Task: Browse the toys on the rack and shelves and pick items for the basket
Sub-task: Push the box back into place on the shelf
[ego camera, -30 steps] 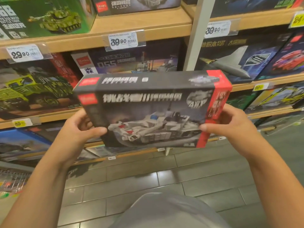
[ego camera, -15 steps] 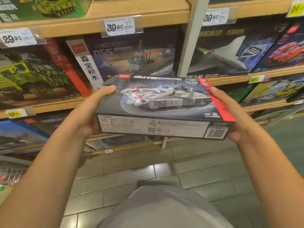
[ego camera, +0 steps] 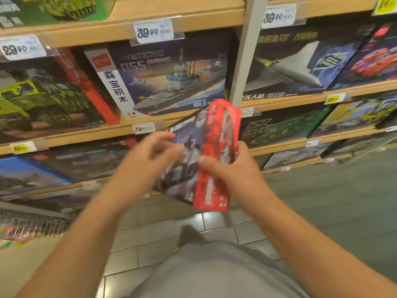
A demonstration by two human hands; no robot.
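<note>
— While the toy box (ego camera: 194,160) is stood on end like that, red end panel towards the camera, who actually has hold of it?

— The right hand (ego camera: 227,168), I'd say. Its thumb lies across the front near the red edge and its fingers wrap behind the box, so that's a proper grip. The left hand (ego camera: 148,160) is blurred; its fingers look loosely spread at the box's left side, and I can't tell whether they are touching it or just beside it.

— Where is the box against the shelves?

— Out in front of them, in mid-air, below the warship box (ego camera: 167,82) and just left of the grey upright post (ego camera: 245,52). It isn't resting on any shelf.

— And the basket?

— Not clearly in view. Some wire mesh (ego camera: 32,226) shows at the lower left, but I can't say that's the basket.

— So how would you do this step well?

— My judgement is that the box is being turned over for inspection. I'd keep the right-hand pinch firm near the middle of the edge, since a tall thin carton held by one side wants to swing. The left hand should steady the far face with flat fingers rather than squeeze the card. I'd also turn it slowly enough to read the panel, and keep it clear of the shelf lip and the price tag (ego camera: 143,128) close behind
</note>
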